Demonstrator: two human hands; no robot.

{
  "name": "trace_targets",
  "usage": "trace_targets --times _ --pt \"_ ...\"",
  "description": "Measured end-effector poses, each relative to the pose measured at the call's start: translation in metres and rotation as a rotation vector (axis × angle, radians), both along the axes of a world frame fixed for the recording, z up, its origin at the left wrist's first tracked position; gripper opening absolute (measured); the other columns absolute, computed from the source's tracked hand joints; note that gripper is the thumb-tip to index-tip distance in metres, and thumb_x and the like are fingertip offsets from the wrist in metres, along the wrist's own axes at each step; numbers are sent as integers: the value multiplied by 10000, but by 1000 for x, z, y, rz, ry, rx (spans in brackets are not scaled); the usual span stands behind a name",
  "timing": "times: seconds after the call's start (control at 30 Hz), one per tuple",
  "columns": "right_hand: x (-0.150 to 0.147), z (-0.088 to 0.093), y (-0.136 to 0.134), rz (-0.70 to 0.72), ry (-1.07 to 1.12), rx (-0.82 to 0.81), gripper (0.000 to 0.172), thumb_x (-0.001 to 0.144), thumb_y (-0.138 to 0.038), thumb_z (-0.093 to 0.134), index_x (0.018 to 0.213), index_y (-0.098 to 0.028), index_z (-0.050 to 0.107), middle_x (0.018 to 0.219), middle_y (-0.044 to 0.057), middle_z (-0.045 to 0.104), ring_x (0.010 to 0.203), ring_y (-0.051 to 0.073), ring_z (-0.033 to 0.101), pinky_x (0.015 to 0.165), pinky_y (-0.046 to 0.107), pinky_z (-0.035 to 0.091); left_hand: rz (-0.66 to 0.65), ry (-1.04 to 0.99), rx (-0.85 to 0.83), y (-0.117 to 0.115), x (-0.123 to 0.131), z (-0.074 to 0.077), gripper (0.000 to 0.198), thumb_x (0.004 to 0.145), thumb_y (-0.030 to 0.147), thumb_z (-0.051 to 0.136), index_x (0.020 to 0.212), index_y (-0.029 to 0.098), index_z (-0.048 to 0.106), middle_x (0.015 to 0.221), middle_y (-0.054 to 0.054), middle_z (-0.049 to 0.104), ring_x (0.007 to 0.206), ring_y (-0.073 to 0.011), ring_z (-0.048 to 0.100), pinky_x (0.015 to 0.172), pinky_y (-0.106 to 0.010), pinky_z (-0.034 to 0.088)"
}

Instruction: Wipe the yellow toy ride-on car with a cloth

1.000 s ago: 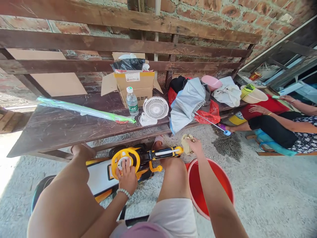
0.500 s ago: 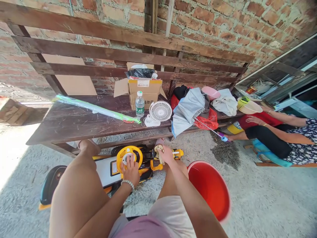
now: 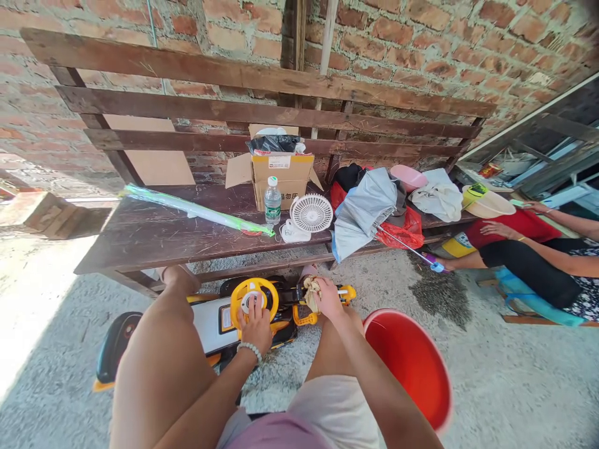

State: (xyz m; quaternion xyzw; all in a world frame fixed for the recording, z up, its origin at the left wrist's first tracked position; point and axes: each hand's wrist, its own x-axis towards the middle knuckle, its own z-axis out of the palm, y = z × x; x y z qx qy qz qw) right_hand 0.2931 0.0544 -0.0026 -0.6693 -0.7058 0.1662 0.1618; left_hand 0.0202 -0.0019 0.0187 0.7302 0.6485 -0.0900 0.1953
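A yellow, black and white ride-on toy car (image 3: 208,325) stands between my legs. My left hand (image 3: 256,329) grips the near side of its yellow steering wheel (image 3: 274,300), fingers lying over the white hub. To the right of the wheel, my right hand (image 3: 329,300) is closed around a crumpled beige cloth (image 3: 311,295). The cloth lies against the car's front end, by a yellow toy part (image 3: 306,317); the hand hides the exact contact. The car's black seat (image 3: 118,342) shows beyond my left leg.
A red bucket (image 3: 407,374) stands by my right leg. On the wooden bench (image 3: 140,240) are a bottle (image 3: 272,202), a white fan (image 3: 312,213), a carton (image 3: 285,181) and a silver umbrella (image 3: 362,215). Another person's hand (image 3: 498,231) rests at the far right.
My view has turned slightly left, so everything sits further right in the picture. Both hands keep their places on the wheel and cloth; the cloth's folds look a little different.
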Motion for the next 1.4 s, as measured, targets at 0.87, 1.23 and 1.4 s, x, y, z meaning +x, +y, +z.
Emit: trace_targets --times 0.87,1.23,1.4 --pt "-7 2 2 -74 -75 -59 392 939 -173 604 1320 -200 695 1351 151 722 1234 298 661 1082 398 501 2 -57 35 -1 -2 -6 500 945 47 468 1358 138 734 1868 -159 154 1751 -364 85 1358 -752 123" --pt "72 21 -5 -274 85 200 329 912 -297 614 1214 -217 716 1159 127 734 1078 316 678 987 477 559 22 -77 20 0 2 -3 498 918 67 532 1361 152 743 1869 -152 149 1745 -389 108 1362 -763 120" --pt "-7 8 4 -164 352 310 387 909 -440 689 1240 -240 696 1295 135 714 1222 323 667 1097 523 548 9 -58 27 0 2 -6 473 939 98 550 1373 155 731 1871 -148 158 1749 -383 77 1366 -755 123"
